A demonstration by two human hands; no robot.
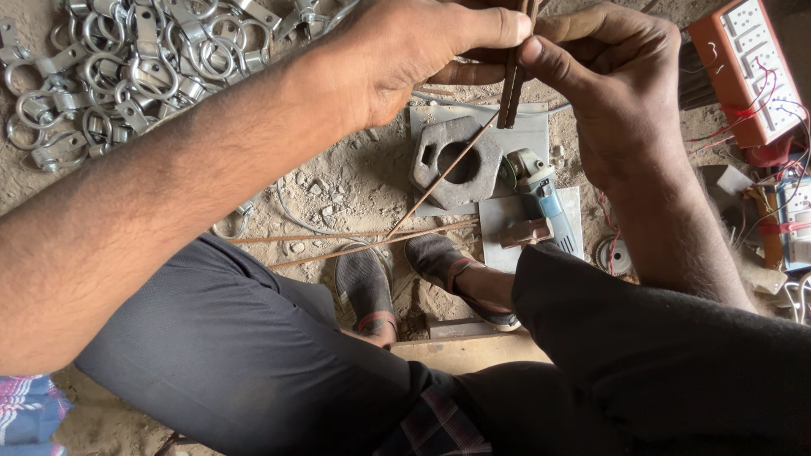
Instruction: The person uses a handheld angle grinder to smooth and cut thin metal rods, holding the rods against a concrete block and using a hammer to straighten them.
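Fingers [507, 25] of both hands pinching rusty rods [513, 80] upright, bunched together, ends hanging above steel plate [456, 160] on floor.

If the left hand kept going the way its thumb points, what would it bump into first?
The left hand points right, and it already meets the thin rods pinched there, with the right hand directly behind them.

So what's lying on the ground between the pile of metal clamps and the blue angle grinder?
In the head view, between the clamps and the angle grinder lie sandy ground with small stones and a thick metal plate with a round hole.
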